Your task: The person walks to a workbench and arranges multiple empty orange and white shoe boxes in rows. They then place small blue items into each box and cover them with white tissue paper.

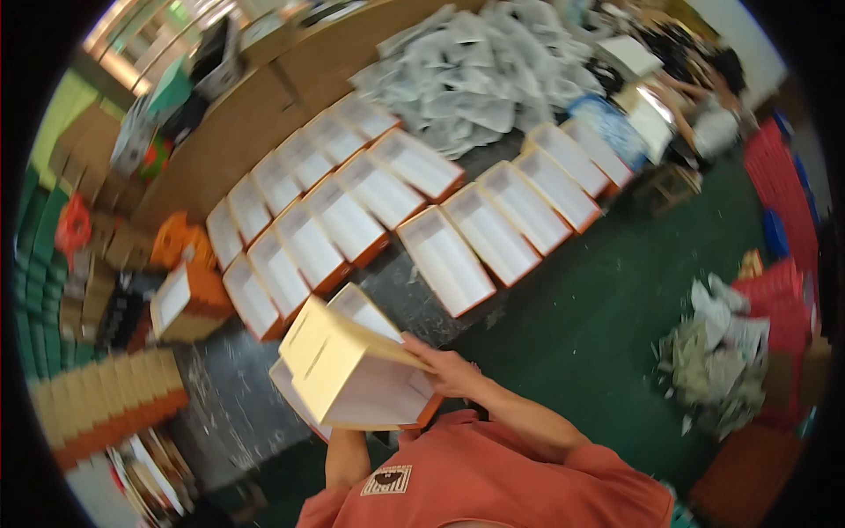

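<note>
Right hand [449, 370] pinched the box [356, 370] at its upper edge, held above the near end of the surface [220, 396]. Left hand hidden under box; grip could not be told. Open boxes [370, 211] lay in rows beyond.

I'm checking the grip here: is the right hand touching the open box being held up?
Touching. The head view shows the right hand resting its fingers on the rim of the open box.
</note>
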`<state>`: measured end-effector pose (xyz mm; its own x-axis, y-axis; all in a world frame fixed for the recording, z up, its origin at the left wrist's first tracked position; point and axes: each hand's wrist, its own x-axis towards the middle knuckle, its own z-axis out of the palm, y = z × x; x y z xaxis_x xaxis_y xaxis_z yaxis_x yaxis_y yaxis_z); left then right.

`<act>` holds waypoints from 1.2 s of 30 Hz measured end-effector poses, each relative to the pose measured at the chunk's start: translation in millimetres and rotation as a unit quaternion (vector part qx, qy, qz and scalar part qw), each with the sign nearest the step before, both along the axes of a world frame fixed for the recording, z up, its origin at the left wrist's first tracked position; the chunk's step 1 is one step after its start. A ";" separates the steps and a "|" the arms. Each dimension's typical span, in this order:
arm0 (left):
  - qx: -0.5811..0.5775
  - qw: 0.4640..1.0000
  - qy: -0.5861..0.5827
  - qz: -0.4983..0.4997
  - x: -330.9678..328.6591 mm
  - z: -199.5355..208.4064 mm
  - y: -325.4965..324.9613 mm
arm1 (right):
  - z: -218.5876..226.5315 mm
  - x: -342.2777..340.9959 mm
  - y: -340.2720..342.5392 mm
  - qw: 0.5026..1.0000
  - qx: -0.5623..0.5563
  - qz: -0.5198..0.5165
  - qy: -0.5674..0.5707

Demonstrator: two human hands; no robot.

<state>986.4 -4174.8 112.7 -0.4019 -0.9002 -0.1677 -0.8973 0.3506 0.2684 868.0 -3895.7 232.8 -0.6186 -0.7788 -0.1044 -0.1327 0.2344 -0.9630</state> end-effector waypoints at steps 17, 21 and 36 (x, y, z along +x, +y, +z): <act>0.201 0.954 0.195 -0.107 -72.9 15.7 80.4 | 69.5 -142.4 -22.5 0.976 0.171 0.035 -0.129; 0.249 0.959 0.087 -0.108 -93.5 9.7 77.4 | 89.3 -161.4 -11.9 0.950 0.066 -0.143 -0.269; 0.203 0.943 0.220 0.143 38.6 11.6 -38.4 | 30.8 -276.8 117.8 0.943 0.059 -0.326 -0.033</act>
<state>1024.9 -4213.2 124.3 -0.2640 -0.8799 -0.3951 -0.7096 -0.1003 0.6974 591.2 -3777.9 263.6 -0.9513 -0.2148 -0.2211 0.1357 0.3520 -0.9261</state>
